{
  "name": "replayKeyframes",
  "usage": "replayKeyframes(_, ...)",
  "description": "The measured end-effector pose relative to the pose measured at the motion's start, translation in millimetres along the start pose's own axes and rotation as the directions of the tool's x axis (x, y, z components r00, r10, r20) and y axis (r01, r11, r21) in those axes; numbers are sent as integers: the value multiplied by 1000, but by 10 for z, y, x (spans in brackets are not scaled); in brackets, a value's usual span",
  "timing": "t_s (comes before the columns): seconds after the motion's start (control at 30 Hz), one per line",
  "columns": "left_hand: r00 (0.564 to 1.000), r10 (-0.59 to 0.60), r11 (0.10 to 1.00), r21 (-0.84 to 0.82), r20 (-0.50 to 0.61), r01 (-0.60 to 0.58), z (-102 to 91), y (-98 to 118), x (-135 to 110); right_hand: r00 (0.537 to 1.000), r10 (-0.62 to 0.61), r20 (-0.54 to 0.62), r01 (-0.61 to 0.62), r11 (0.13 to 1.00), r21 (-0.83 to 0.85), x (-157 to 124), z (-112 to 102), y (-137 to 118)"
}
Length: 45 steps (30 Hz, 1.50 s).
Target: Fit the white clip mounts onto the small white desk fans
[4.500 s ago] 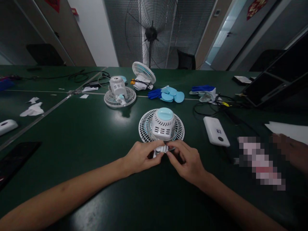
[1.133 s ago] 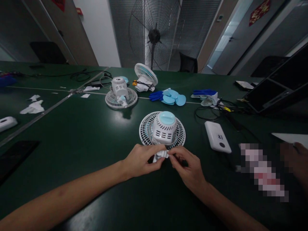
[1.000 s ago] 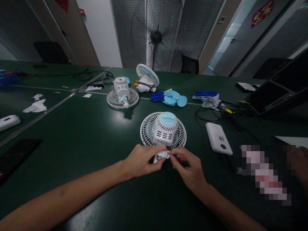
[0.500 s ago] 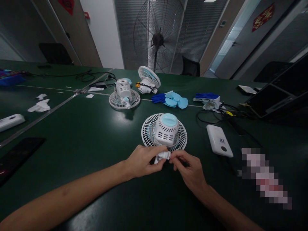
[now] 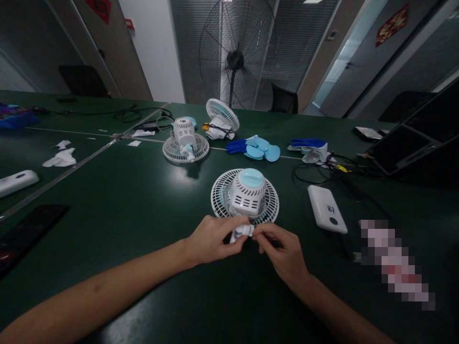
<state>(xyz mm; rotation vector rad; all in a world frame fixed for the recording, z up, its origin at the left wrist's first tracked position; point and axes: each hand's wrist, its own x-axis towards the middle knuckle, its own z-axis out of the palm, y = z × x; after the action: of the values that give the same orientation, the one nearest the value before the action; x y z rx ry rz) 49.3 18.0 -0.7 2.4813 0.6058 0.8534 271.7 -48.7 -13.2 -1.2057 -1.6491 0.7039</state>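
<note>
A small white fan [image 5: 247, 198] lies face down on the green table, its round grille flat and its motor housing with a light blue cap upward. At the near edge of the grille, my left hand [image 5: 218, 239] is closed, thumb and fingers around a small ribbed white plastic part [image 5: 243, 232] of the fan. My right hand [image 5: 281, 248] pinches at the right end of that part. Whatever sits between its fingertips is hidden or too small to name.
Farther back are a second face-down fan [image 5: 184, 141], a tilted fan [image 5: 220, 119], light blue fan blades [image 5: 263, 149] and blue-white gloves [image 5: 310, 149]. A white power bank [image 5: 327, 209] lies right, near cables; a dark phone-like slab [image 5: 30, 231] and paper scraps [image 5: 60, 157] lie left.
Almost nothing differs. Both hands keep their places at the white plastic part, and the fan has not visibly moved.
</note>
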Motion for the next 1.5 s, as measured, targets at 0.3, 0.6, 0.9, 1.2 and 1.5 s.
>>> replayKeyframes(0.3, 1000, -2, 1000, 4, 22, 2, -15, -2, 7, 999, -35, 18, 35, 999, -3, 2, -6, -3)
replayKeyframes(0.6, 1000, -13, 1000, -5, 29, 14, -9, 3, 8, 999, -29, 30, 29, 1000, -8, -19, -9, 7)
replayKeyframes(0.9, 999, -13, 1000, 18, 42, 12, -19, -8, 6, 999, 37, 37, -35, 997, -62, 21, -9, -45)
replayKeyframes(1.2, 999, 22, 997, 77, 24, -24, -17, 2, 7, 998, 13, 64, -6, 994, -108, 57, -16, -90)
replayKeyframes(1.5, 1000, 21, 997, 76, 20, -23, -1, -8, 0, 993, 45, 110, -34, 995, -97, 98, -19, -128)
